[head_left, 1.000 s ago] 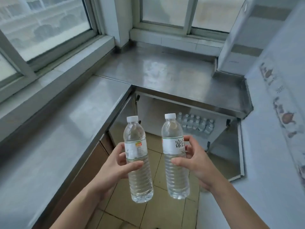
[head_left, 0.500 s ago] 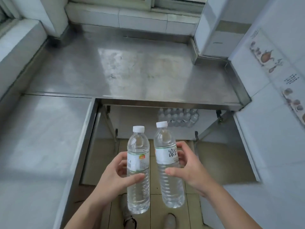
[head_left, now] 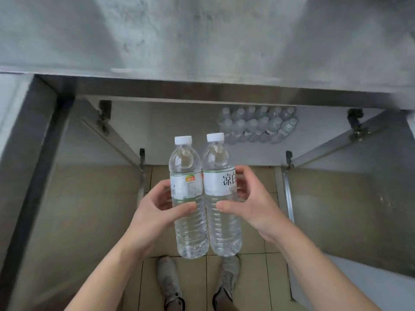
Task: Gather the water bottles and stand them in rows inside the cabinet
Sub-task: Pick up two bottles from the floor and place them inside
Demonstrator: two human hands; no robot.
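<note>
Two water bottles up in the air, side by side and touching, both upright with white caps: the left bottle (head_left: pixel 189 198) gripped by the left hand (head_left: pixel 155 212), thumb across the front, and the right bottle (head_left: pixel 221 194) wrapped by the right hand (head_left: pixel 253 205), thumb pressed on its ribs. Behind them the cabinet (head_left: pixel 157 126) stands open, doors swung wide, with stored bottles (head_left: pixel 258 125) packed in rows at its back right. Steel countertop (head_left: pixel 202 41) above, tiled floor (head_left: pixel 258 277) and shoes (head_left: pixel 168 283) below
</note>
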